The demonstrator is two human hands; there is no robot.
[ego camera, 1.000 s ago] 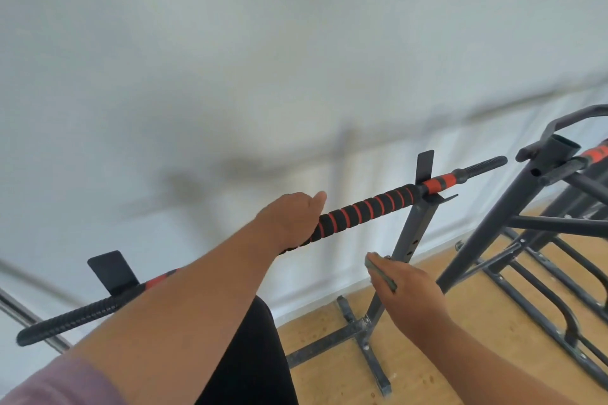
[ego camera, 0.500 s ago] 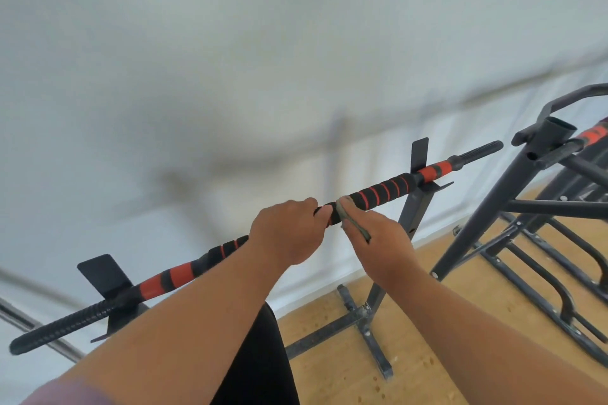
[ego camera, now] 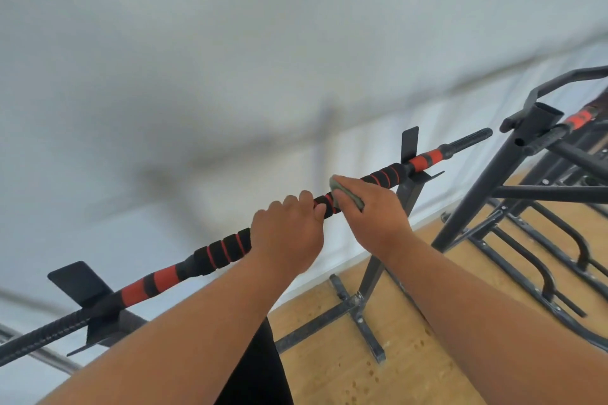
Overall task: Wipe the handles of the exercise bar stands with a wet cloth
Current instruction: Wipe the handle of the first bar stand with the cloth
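Observation:
A black bar with red-striped foam grips [ego camera: 223, 251] lies across two dark metal stands, one at the left [ego camera: 82, 286] and one at the right [ego camera: 409, 181]. My left hand [ego camera: 289, 233] grips the bar near its middle. Just to its right, my right hand [ego camera: 375, 210] holds a grey-green cloth [ego camera: 345, 192] wrapped against the foam grip. Most of the cloth is hidden under my fingers.
A second dark stand frame [ego camera: 513, 174] with another red-and-black bar [ego camera: 579, 118] stands at the right, its legs spread over the wooden floor [ego camera: 411, 355]. A white wall [ego camera: 230, 59] runs close behind the bar.
My right hand rose from below the bar with the cloth, set it on the foam grip and slid it a little to the right. My left hand kept its grip.

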